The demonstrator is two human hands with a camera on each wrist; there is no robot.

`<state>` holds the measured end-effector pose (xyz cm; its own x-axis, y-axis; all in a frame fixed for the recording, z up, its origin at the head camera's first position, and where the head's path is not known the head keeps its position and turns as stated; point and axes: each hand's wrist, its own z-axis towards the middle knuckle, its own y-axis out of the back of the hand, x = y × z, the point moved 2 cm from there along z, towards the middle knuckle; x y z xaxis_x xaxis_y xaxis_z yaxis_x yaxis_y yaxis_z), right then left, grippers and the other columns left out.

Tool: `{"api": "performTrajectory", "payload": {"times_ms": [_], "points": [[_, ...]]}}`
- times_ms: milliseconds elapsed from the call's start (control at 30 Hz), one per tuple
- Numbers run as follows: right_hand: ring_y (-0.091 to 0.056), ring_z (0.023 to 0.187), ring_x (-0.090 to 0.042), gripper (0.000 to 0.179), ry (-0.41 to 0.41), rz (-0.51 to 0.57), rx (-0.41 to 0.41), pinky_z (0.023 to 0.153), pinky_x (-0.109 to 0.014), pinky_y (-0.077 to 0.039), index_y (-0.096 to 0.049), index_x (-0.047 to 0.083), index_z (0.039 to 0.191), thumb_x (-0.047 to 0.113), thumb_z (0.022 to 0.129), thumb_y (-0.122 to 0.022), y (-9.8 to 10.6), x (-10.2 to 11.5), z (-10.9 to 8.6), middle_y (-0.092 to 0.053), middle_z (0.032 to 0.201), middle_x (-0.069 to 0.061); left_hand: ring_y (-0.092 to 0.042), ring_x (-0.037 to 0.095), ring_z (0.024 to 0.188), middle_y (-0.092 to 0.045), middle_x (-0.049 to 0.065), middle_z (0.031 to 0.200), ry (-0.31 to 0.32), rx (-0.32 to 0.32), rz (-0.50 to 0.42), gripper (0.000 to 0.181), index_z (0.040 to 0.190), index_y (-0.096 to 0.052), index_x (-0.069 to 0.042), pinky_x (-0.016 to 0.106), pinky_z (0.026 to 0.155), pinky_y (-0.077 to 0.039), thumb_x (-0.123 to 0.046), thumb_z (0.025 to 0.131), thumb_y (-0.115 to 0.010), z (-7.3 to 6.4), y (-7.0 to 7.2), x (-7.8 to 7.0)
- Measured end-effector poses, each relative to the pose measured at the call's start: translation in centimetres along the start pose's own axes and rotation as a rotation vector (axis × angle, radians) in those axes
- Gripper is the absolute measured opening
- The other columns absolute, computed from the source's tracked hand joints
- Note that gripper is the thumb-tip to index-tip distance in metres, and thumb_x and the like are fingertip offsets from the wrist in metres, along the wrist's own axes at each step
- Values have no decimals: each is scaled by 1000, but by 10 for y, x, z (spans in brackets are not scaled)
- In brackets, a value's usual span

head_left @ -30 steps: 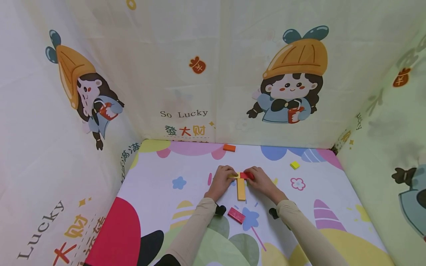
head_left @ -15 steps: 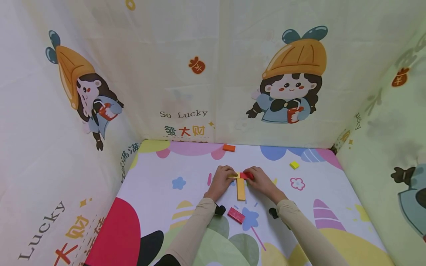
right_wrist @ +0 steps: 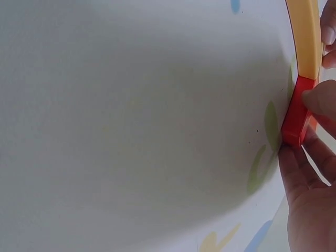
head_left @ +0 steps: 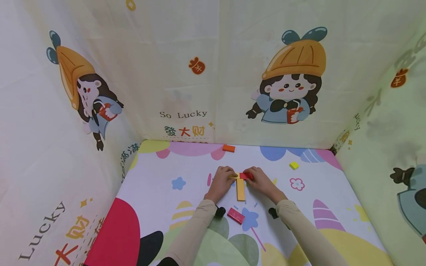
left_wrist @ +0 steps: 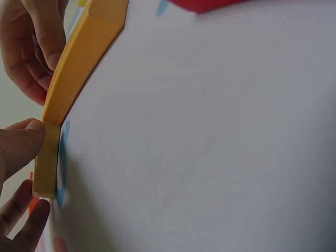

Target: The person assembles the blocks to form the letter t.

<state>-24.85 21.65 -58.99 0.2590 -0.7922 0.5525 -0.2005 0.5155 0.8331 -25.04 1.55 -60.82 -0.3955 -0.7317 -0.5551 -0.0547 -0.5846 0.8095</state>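
Head camera faces forward, down; 2 close wrist views share the long yellow block (head_left: 240,190) from opposite sides.

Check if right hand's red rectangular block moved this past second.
No: in the head view, the red block shows no visible shift against the printed pink flower outline.

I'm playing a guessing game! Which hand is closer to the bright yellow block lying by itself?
Right. The right hand, holding a red block, is left of the bright yellow block; the left hand is farther left, holding an amber block.
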Motion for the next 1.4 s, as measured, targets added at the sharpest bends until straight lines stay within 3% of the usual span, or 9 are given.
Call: {"api": "performTrajectory", "payload": {"times_ms": [267,667,1033,1267,1400], "points": [[-57,121,-32,39,-24,2,13,105,-52,-54,-65,8,133,13,96,-74,-1,0,2,-65,131,-14,-56,19,122,-70,-6,121,1,-28,196,22,117,-79,-22,38,104,-52,-30,97,-75,-3,0,-12],[-57,121,-34,38,-13,6,11,106,-53,-53,-65,7,132,11,95,-75,-2,-2,3,-65,131,-14,-56,18,126,-67,-5,131,-44,-30,317,31,132,-73,-23,39,102,-54,-30,102,-68,-14,-9,-22],[-56,121,-33,37,-17,15,53,107,-54,-52,-65,9,131,11,96,-74,2,-5,6,-64,131,-13,-53,20,129,-63,-5,137,-68,27,482,39,138,-69,-29,46,106,-54,-33,99,-70,-17,-12,-29],[-57,115,-29,29,7,38,70,104,-53,-52,-68,10,126,15,98,-71,8,-7,8,-67,126,-11,-53,21,131,-61,-5,141,-119,77,605,44,145,-62,-30,42,101,-55,-39,102,-64,-22,-12,-33],[-59,106,-24,22,25,50,72,98,-48,-53,-70,9,121,15,100,-68,9,-8,14,-69,117,-8,-53,21,135,-61,-5,143,-119,93,611,47,148,-60,-31,42,102,-55,-46,104,-61,-23,-12,-34]]}}
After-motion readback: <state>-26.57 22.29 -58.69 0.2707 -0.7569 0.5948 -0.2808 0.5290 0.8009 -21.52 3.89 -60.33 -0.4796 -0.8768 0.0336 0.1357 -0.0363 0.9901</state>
